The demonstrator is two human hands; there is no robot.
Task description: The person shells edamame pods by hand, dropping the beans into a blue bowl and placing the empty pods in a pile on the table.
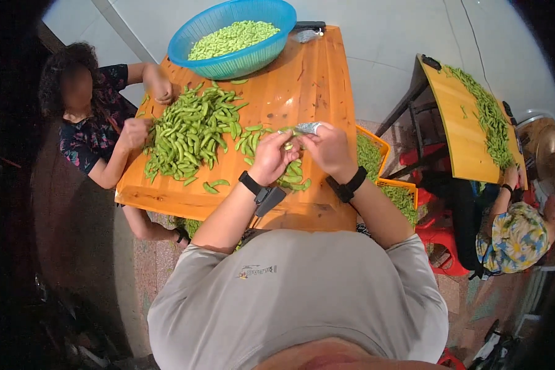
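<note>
Above the wooden table (pixel 308 68), my left hand (pixel 271 158) and my right hand (pixel 328 151) meet with fingers pinched together. Between their fingertips is a green soybean pod, mostly hidden, with a pale green bean (pixel 288 147) showing at my left fingers. A silvery wrap (pixel 308 127) covers a finger of my right hand. Under and beside my hands lies a small group of soybean pods (pixel 248 140). To the left is a large heap of soybean pods (pixel 191 126). Both my wrists wear dark bands.
A blue plastic basket (pixel 231 69) of shelled beans stands at the far edge. At the left, a co-worker's hands (pixel 139 132) touch the heap. Orange crates (pixel 383 148) of pods stand right of the table. Farther right, another person sits at a second table (pixel 459 139) with pods.
</note>
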